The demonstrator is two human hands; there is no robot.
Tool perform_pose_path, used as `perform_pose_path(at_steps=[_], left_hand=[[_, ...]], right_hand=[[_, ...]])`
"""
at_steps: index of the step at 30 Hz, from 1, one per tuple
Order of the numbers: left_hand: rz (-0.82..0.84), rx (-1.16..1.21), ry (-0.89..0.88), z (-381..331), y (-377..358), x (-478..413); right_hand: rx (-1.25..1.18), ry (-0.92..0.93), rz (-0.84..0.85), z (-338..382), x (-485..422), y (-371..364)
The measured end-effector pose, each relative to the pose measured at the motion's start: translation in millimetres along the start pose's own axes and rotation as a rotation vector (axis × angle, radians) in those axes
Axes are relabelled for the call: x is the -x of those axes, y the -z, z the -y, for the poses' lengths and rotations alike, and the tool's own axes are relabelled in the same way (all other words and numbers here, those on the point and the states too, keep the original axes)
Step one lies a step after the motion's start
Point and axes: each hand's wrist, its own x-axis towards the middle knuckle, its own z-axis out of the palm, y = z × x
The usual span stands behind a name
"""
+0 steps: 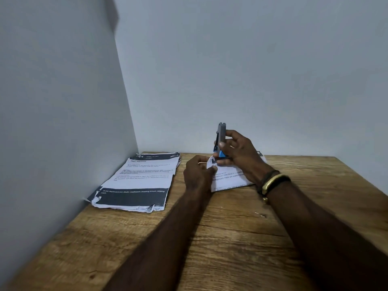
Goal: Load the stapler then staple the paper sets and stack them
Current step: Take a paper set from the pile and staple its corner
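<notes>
A small grey and blue stapler (220, 135) stands nearly upright in my right hand (239, 154), which grips it just above a paper set (228, 179) on the wooden table (231, 238). The stapler's blue lower end meets the paper's lifted near-left corner. My left hand (198, 175) pinches that corner between thumb and fingers. A stack of printed paper sets (138, 181) with dark bands lies flat at the left, beside the wall.
White walls close the table on the left (63, 122) and at the back. A few loose staples (261, 215) lie on the wood near my right forearm. My right wrist wears dark and gold bracelets (270, 183).
</notes>
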Motion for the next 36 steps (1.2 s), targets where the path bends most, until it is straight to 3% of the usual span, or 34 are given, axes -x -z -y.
perform_pose_path(at_steps=[3, 9, 20, 36], left_hand=[[0.000, -0.012, -0.049, -0.7, 0.4, 1.7], [-0.017, -0.007, -0.060, 0.2, -0.9, 1.1], [0.047, 0.016, -0.059, -1.9, -1.2, 4.0], [0.089, 0.032, -0.021, -6.7, -0.5, 8.8]], right_hand=[[0.223, 0.110, 0.023, 0.0, -0.6, -2.6], [0.384, 0.181, 0.041, -1.9, 0.5, -2.7], [0.489, 0.183, -0.095, -1.2, -0.2, -5.8], [0.537, 0.180, -0.133, -5.7, 1.2, -5.7]])
